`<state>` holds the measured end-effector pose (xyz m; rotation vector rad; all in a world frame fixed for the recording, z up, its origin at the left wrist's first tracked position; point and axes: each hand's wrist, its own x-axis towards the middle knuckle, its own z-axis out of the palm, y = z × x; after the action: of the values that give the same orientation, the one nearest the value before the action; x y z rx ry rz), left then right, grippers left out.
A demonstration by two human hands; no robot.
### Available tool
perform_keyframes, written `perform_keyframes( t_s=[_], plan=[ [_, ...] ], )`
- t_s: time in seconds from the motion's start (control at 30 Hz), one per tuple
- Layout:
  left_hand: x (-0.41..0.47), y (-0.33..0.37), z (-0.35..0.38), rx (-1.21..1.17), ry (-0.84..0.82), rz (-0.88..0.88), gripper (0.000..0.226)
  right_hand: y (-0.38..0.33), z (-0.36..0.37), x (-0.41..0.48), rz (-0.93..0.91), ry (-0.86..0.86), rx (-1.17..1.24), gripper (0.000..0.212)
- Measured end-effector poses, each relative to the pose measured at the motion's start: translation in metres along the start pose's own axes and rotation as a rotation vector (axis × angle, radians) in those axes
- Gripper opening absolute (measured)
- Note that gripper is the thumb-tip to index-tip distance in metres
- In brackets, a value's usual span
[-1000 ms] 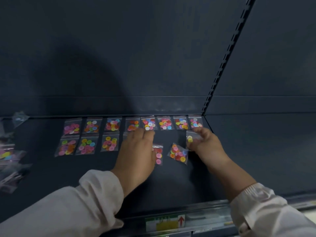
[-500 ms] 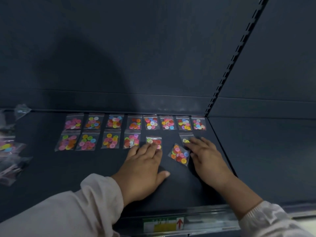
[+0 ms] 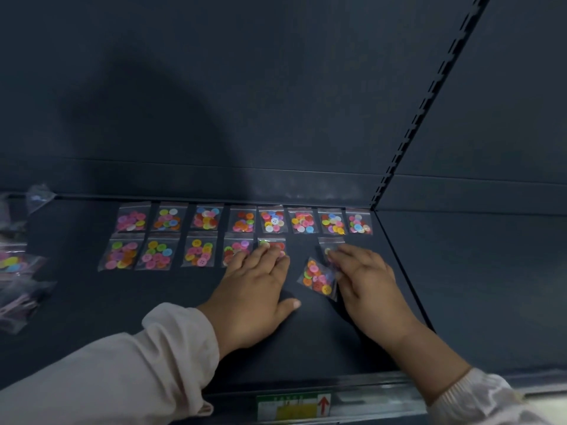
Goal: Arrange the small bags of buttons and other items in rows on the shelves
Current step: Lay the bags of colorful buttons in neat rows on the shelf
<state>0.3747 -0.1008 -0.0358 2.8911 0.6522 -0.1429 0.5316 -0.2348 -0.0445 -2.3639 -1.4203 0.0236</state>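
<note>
Eight button bags point(image 3: 273, 221) line the back edge of the shelf point(image 3: 92, 302); a second row sits just in front; the left hand point(image 3: 254, 289) lies flat, straight fingers pressing that row's fifth bag point(image 3: 276, 244); the right hand point(image 3: 365, 280), fingers relaxed, rests its fingertips on the right-end bag point(image 3: 326, 243); a tilted bag point(image 3: 317, 277) lies between the hands, touching the right one; loose bags point(image 3: 12, 262) heap at the left edge.

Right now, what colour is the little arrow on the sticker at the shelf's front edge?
The arrow is red; the head view shows it best.
</note>
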Motion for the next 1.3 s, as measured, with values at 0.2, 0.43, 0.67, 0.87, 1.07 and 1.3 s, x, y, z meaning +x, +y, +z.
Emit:
perform_keyframes(
  t_s=[0.2, 0.43, 0.67, 0.87, 1.07, 1.3],
  plan=[
    [-0.003, 0.000, 0.001, 0.027, 0.028, 0.034, 0.071, -0.024, 0.006, -0.006, -0.114, -0.028, -0.119, 0.039],
    [-0.013, 0.005, -0.003, -0.005, 0.150, 0.180, 0.069, -0.023, 0.006, -0.013, -0.287, -0.209, 0.038, 0.045],
    [-0.027, 0.004, 0.014, 0.060, 0.050, 0.247, 0.061, -0.022, 0.007, -0.024, -0.172, -0.085, -0.199, 0.054],
    [-0.031, 0.009, 0.024, 0.095, 0.146, 0.249, 0.062, -0.026, 0.007, -0.027, -0.102, -0.095, -0.302, 0.054],
    [-0.030, 0.016, 0.022, 0.053, 0.249, 0.184, 0.057, -0.042, 0.003, -0.037, -0.124, -0.032, -0.136, 0.049],
    [-0.020, -0.003, 0.009, 0.117, 0.247, 0.057, 0.054, -0.046, 0.013, -0.036, -0.085, -0.171, -0.243, 0.046]
  ],
)
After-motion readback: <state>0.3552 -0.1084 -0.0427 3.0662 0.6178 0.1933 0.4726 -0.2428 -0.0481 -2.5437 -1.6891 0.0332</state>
